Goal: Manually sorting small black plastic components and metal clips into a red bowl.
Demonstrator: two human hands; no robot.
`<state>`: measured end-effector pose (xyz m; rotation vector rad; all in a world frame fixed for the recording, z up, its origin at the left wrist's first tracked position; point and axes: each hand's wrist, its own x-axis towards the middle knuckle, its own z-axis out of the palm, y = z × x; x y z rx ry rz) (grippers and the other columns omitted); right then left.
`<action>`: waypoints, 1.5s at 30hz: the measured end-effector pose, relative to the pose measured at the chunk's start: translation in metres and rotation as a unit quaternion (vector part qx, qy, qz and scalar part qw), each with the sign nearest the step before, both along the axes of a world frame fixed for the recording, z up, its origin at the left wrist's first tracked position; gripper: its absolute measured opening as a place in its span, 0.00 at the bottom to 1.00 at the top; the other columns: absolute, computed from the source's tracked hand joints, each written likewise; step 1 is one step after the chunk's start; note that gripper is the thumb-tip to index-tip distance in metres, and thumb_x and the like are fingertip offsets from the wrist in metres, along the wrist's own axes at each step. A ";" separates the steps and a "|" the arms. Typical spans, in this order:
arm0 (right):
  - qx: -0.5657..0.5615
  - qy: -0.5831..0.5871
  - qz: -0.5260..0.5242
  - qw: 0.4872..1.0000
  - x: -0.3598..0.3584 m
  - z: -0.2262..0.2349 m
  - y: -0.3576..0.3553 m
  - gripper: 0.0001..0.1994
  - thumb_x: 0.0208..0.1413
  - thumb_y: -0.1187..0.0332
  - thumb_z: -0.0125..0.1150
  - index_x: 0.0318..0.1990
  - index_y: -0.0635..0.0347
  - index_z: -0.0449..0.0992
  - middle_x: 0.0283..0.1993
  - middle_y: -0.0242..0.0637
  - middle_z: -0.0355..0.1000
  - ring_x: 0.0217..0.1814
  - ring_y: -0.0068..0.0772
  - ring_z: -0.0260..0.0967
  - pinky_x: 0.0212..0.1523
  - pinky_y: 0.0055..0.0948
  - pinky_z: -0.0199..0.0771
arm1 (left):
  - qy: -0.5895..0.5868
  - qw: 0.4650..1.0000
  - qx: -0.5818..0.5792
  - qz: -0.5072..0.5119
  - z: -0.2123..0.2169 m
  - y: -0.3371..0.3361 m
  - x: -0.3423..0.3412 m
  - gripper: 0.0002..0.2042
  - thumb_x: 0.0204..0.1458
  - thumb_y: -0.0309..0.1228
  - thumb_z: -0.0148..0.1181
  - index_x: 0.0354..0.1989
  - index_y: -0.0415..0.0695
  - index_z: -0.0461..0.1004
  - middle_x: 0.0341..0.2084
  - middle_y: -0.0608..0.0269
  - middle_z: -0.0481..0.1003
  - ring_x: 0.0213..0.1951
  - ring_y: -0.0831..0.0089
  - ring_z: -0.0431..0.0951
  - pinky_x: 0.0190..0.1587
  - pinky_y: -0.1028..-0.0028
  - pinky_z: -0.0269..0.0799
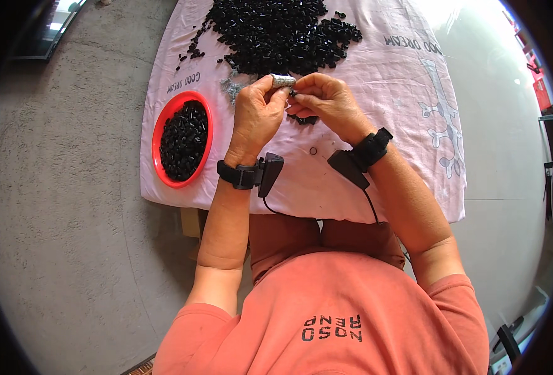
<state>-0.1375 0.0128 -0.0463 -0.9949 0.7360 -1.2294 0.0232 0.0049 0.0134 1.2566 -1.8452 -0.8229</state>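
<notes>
My left hand (258, 114) and my right hand (331, 105) meet over the table, fingers bent in pinches. A silvery sleeve (283, 81) covers the end of my left index finger, or is held along it; I cannot tell which. Between the fingertips of both hands is a small black piece (292, 93), partly hidden by the fingers. Just beyond lies a large heap of small shiny black pieces (276, 40). A few more black pieces (303, 119) lie beneath my right fingers. To the left of my left hand stands a red bowl (210, 128) full of similar black pieces.
A pink patterned cloth (408, 81) covers the table. On it lie a grey frayed tuft (231, 87) beside my left hand and a small dark ring (313, 150) nearer me. Both wrists wear black straps with boxy devices (271, 175) and cables. Grey floor surrounds the table.
</notes>
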 end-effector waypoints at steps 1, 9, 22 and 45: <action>0.002 -0.007 -0.002 1.000 0.000 0.002 0.001 0.07 0.64 0.78 0.57 0.48 0.68 0.73 0.39 0.40 0.79 0.40 0.27 0.81 0.39 0.21 0.83 | 0.002 1.000 0.003 0.001 0.000 0.000 0.000 0.05 0.58 0.22 0.59 0.39 0.37 0.80 0.26 0.64 0.81 0.29 0.82 0.78 0.33 0.77 0.74; 0.032 -0.009 0.000 0.999 -0.003 0.004 0.000 0.08 0.65 0.77 0.57 0.49 0.67 0.73 0.44 0.41 0.79 0.44 0.29 0.81 0.45 0.23 0.84 | -0.002 0.998 -0.057 0.012 -0.010 -0.002 -0.001 0.06 0.58 0.21 0.60 0.41 0.37 0.81 0.29 0.64 0.81 0.30 0.82 0.77 0.34 0.79 0.74; 0.073 -0.131 -0.045 0.988 0.002 0.003 0.006 0.05 0.64 0.76 0.58 0.45 0.65 0.75 0.43 0.40 0.80 0.44 0.29 0.81 0.42 0.22 0.83 | 0.108 0.989 -0.047 0.094 -0.023 0.006 -0.018 0.05 0.58 0.21 0.62 0.40 0.36 0.82 0.29 0.68 0.80 0.30 0.87 0.74 0.32 0.81 0.71; 0.101 -0.175 -0.103 0.974 0.012 -0.002 0.008 0.06 0.64 0.73 0.61 0.45 0.62 0.75 0.41 0.36 0.79 0.40 0.25 0.79 0.44 0.24 0.82 | 0.085 0.980 -0.063 0.170 -0.028 0.009 -0.039 0.04 0.56 0.22 0.63 0.37 0.35 0.81 0.29 0.64 0.78 0.30 0.77 0.77 0.34 0.76 0.73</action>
